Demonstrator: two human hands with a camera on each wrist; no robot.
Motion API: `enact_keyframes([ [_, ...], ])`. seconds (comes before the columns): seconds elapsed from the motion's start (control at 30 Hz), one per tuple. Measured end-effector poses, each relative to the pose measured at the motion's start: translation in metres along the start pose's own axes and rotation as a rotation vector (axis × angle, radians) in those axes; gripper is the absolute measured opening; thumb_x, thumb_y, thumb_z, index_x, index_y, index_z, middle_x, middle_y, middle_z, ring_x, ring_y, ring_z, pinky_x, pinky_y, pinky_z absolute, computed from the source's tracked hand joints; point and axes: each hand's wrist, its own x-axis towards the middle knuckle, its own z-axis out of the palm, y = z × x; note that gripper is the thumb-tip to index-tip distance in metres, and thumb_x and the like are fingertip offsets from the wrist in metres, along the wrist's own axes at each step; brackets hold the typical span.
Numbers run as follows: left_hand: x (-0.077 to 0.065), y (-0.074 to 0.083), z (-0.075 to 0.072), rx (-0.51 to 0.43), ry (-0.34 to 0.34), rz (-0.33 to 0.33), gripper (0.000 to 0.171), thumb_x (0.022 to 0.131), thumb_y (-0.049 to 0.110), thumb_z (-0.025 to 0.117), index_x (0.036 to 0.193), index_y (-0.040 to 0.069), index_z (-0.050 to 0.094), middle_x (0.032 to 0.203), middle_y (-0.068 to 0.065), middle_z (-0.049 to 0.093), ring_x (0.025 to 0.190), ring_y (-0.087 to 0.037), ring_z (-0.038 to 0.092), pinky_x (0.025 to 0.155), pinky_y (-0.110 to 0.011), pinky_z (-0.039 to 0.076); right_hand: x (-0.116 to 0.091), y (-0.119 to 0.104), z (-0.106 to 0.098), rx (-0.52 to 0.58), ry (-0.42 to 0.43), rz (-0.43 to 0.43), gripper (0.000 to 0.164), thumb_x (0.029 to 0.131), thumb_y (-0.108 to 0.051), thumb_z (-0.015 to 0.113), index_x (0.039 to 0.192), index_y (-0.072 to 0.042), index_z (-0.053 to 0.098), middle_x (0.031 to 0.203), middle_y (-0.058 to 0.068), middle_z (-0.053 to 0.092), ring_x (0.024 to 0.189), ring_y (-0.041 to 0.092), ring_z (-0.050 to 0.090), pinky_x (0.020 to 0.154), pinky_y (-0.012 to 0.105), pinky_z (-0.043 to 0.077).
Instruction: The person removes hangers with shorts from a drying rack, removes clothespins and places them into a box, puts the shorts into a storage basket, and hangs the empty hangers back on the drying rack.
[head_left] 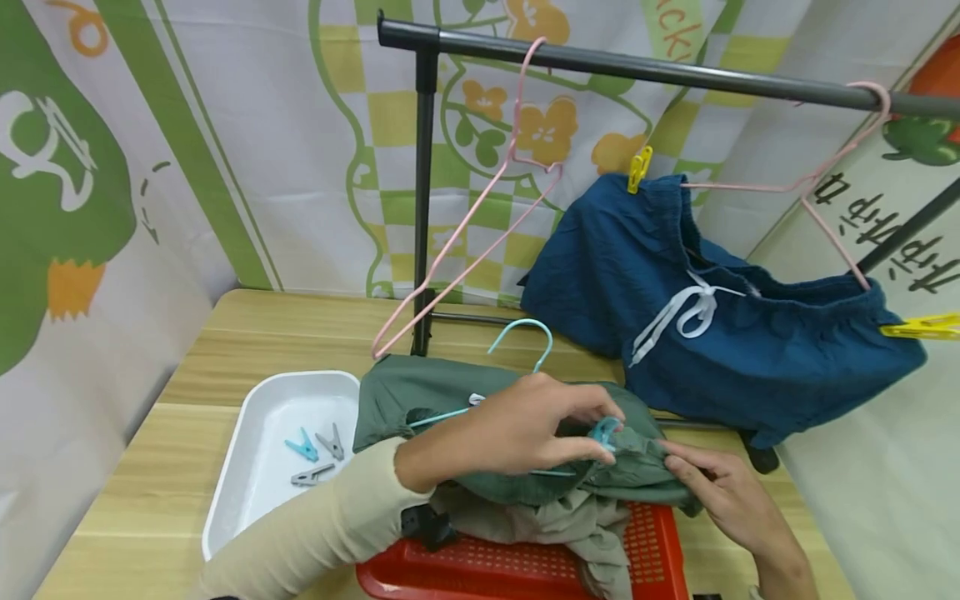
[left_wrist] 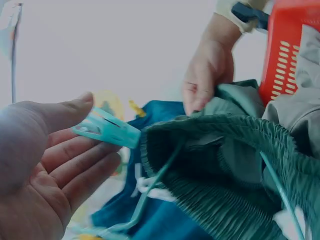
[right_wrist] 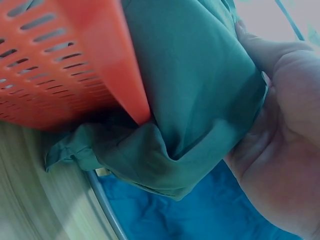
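Teal peg (head_left: 604,433), long axis pointing right along the green shorts (head_left: 420,396) waistband, is pinched by left hand (head_left: 517,429); shorts gripped by right hand (head_left: 723,492), over wooden table (head_left: 150,492).

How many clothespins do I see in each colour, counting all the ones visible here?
Teal clothespins: 2, one in the white tray, one pinched by the left hand.
Grey clothespins: 2, in the tray.
Yellow clothespins: 2, on the blue shorts.
Total: 6.
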Motion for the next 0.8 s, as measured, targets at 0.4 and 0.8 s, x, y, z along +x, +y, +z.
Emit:
enact_keyframes([
  [0.4, -0.088, -0.004, -0.037, -0.015, 0.210, -0.095, 0.031, 0.097, 0.017, 0.074, 0.128, 0.012, 0.068, 0.121, 0.000, 0.072, 0.109, -0.011, 0.069, 0.094, -0.033, 0.055, 0.002, -0.001, 0.002, -0.017, 0.011, 0.021, 0.026, 0.101, 0.006, 0.058, 0.125, 0.008, 0.070, 0.125, -0.014, 0.066, 0.111, -0.001, 0.062, 0.087, 0.014, 0.051],
  [0.8, -0.169, -0.020, -0.044, 0.219, 0.485, -0.333, 0.036, 0.091, 0.011, 0.081, 0.125, 0.016, 0.071, 0.118, 0.005, 0.073, 0.106, -0.015, 0.071, 0.087, -0.040, 0.059, -0.003, 0.000, 0.001, -0.036, 0.006, 0.095, 0.025, 0.103, 0.002, 0.058, 0.124, 0.008, 0.070, 0.124, -0.018, 0.065, 0.110, -0.005, 0.060, 0.085, 0.013, 0.051],
])
